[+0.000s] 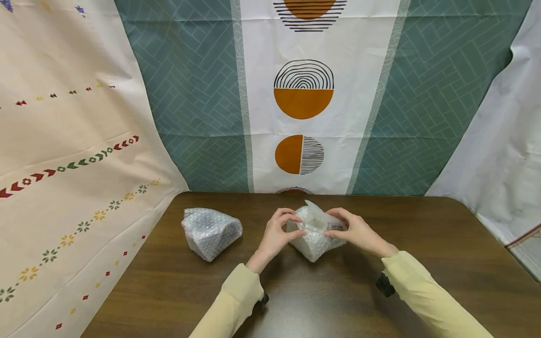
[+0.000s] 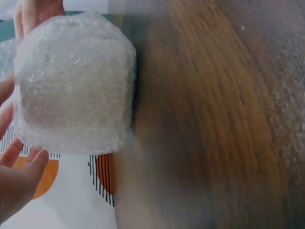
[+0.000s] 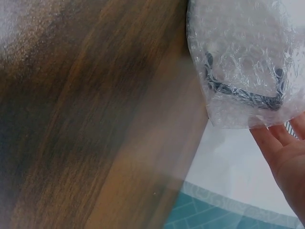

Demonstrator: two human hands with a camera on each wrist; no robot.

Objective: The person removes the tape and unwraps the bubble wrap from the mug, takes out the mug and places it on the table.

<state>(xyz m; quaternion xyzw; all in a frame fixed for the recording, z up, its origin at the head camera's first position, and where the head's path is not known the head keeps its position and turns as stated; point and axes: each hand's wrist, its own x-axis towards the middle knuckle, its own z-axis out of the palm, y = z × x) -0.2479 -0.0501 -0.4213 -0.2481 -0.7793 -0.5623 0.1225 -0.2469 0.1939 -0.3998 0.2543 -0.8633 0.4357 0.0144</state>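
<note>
A bubble-wrapped package point(image 1: 314, 239) sits at the table's middle, toward the back, its wrap loose at the top with a flap sticking up. My left hand point(image 1: 276, 234) holds the left side of the wrap, fingers curved and thumb nearer me. On the other side my right hand point(image 1: 352, 231) grips the wrap between fingers and thumb. Through the clear bubble wrap point(image 3: 238, 43) in the right wrist view shows a dark, bracket-shaped strip. The left wrist view has the package's rounded wrapped side point(image 2: 76, 86), pale brown inside; what it contains is hidden by the wrap.
A second bubble-wrapped package point(image 1: 211, 232) lies to the left on the brown wooden table point(image 1: 422, 244). Behind the table's far edge hangs a patterned cloth point(image 1: 203, 94), with a cream cloth point(image 1: 84, 155) on the left and a white one point(image 1: 507, 141) on the right.
</note>
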